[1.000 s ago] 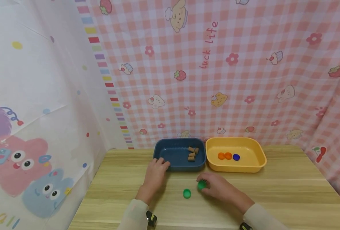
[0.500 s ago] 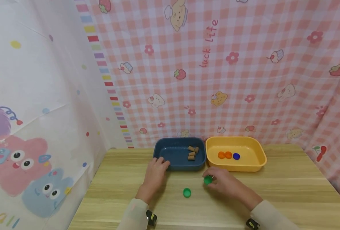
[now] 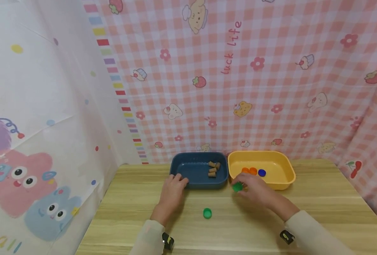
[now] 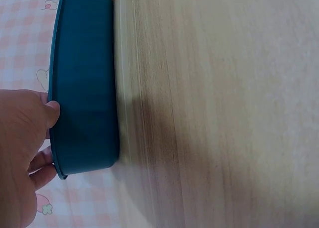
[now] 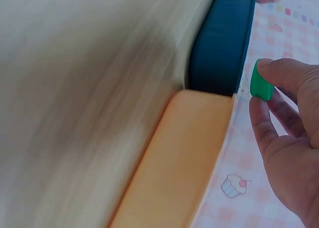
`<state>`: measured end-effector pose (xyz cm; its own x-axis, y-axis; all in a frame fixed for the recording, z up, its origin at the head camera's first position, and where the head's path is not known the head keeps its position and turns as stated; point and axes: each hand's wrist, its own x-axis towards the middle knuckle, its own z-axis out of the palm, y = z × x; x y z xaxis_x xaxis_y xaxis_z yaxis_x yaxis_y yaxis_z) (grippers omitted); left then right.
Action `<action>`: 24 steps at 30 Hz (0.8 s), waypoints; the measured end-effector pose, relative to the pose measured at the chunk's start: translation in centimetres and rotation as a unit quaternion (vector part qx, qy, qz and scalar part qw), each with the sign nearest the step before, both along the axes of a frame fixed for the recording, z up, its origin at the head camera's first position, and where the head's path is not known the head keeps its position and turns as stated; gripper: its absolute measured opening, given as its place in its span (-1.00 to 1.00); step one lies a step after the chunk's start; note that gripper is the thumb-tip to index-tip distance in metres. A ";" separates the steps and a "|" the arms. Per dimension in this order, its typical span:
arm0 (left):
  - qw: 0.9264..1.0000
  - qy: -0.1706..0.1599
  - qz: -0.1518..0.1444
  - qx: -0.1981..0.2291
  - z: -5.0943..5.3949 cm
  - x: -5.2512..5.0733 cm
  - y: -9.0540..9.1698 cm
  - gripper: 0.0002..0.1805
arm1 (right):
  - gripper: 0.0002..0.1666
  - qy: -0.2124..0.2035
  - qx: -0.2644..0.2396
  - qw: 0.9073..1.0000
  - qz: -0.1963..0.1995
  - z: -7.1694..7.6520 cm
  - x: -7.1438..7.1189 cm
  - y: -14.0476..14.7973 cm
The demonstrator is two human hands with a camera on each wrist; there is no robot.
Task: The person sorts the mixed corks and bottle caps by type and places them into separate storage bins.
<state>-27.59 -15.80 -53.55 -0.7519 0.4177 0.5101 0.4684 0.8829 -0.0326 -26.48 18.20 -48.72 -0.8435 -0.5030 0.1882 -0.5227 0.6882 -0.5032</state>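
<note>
My right hand [image 3: 255, 187] pinches a green bottle cap [image 3: 237, 187] between thumb and fingers, above the near rim of the yellow tray [image 3: 282, 184]. In the right wrist view the green cap [image 5: 261, 82] is held by its sides, above the tray's wall. My left hand [image 3: 171, 193] grips the near left rim of the dark blue tray [image 3: 188, 170]. The left wrist view has the thumb on the outer side of the blue tray's rim [image 4: 82, 88], the other fingers partly hidden behind it. A second green cap [image 3: 207, 213] lies on the table.
Several corks [image 3: 212, 170] lie at the right end of the blue tray. Two orange caps [image 3: 253, 171] and a blue cap [image 3: 262, 173] sit in the yellow tray. Both trays stand side by side on the wooden table [image 3: 131, 198], before a pink checked cloth [image 3: 226, 117].
My right hand has carried the green cap up and to the right, from the table to the yellow tray's near rim. The left hand stays on the blue tray.
</note>
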 end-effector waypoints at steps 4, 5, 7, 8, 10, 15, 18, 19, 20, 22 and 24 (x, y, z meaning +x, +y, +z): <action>1.000 -0.007 0.004 -0.002 -0.1 0.0 0.0 -0.75 | -0.64 0.011 0.018 1.000 0.001 0.5 -0.8 0.6; 1.000 -0.008 0.005 -0.002 -0.1 0.0 0.0 -0.75 | -0.63 0.012 0.023 1.000 -0.001 0.6 -1.0 0.8; 1.000 -0.009 0.007 -0.002 -0.1 0.0 0.0 -0.75 | -0.62 0.016 0.030 0.999 0.001 0.8 -1.4 1.0; 1.000 -0.008 0.008 -0.001 -0.1 0.0 0.0 -0.76 | -0.62 0.019 0.034 0.999 0.003 0.9 -1.6 1.2; 1.000 -0.008 0.008 -0.001 -0.1 0.0 0.0 -0.77 | -0.62 0.025 0.042 0.999 0.008 1.1 -2.1 1.4; 1.000 -0.011 0.009 -0.002 0.1 0.1 0.1 -0.78 | -0.63 0.031 0.061 0.998 0.015 1.5 -3.3 1.8; 1.000 -0.013 0.010 -0.001 0.2 0.2 0.1 -0.79 | -0.62 0.032 0.060 0.998 0.014 1.7 -3.9 2.0; 1.000 -0.013 0.010 0.000 0.2 0.2 0.1 -0.79 | -0.62 0.031 0.058 0.998 0.014 1.7 -4.1 2.0; 1.000 -0.013 0.010 0.000 0.2 0.2 0.1 -0.79 | -0.62 0.032 0.055 0.998 0.014 1.8 -4.3 2.0; 1.000 -0.014 0.009 0.001 0.2 0.2 0.1 -0.79 | -0.61 0.029 0.049 0.998 0.009 1.9 -4.6 2.0; 1.000 -0.016 0.009 0.001 0.2 0.2 0.1 -0.79 | -0.60 0.026 0.048 0.999 0.005 2.0 -4.9 1.9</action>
<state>-27.40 -15.72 -53.37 -0.7757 0.4022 0.4863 0.4526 0.8916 -0.0154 -31.40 20.13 -46.75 -0.8285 -0.5293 0.1828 -0.5538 0.7261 -0.4076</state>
